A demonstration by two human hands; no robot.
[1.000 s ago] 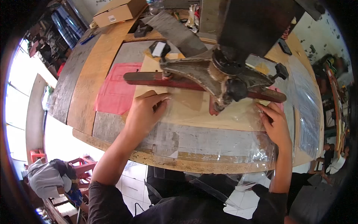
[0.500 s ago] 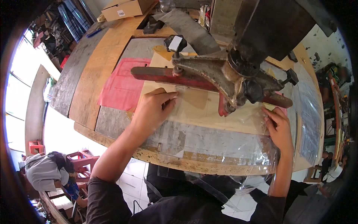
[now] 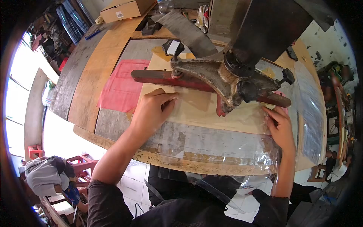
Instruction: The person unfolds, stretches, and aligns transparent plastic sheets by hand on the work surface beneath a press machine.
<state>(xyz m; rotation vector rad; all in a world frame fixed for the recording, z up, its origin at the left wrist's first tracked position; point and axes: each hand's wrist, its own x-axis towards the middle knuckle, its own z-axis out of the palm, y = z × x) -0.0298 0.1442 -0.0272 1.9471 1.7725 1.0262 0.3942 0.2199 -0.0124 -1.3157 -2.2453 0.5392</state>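
Observation:
A clear plastic sheet [image 3: 227,151] stretches between my hands and hangs over the table's front edge. My left hand [image 3: 157,108] pinches its left upper corner, just below the red bar [image 3: 193,82] of a metal press. At the right, my right hand [image 3: 278,123] pinches the sheet's other corner near the bar's right end. Under the sheet and the bar lies a cream board [image 3: 200,117]. A pink sheet [image 3: 124,85] is flat to the left of the board.
The press's dark column [image 3: 261,30] rises over the table [image 3: 85,83]. A cardboard box [image 3: 123,10] sits at the back left. Stacked clear sheets [image 3: 312,117] lie at the right. A person [image 3: 49,176] is bent over at the lower left.
The view has shifted slightly. Both hands keep their pinch on the plastic sheet, with little movement against the press and board.

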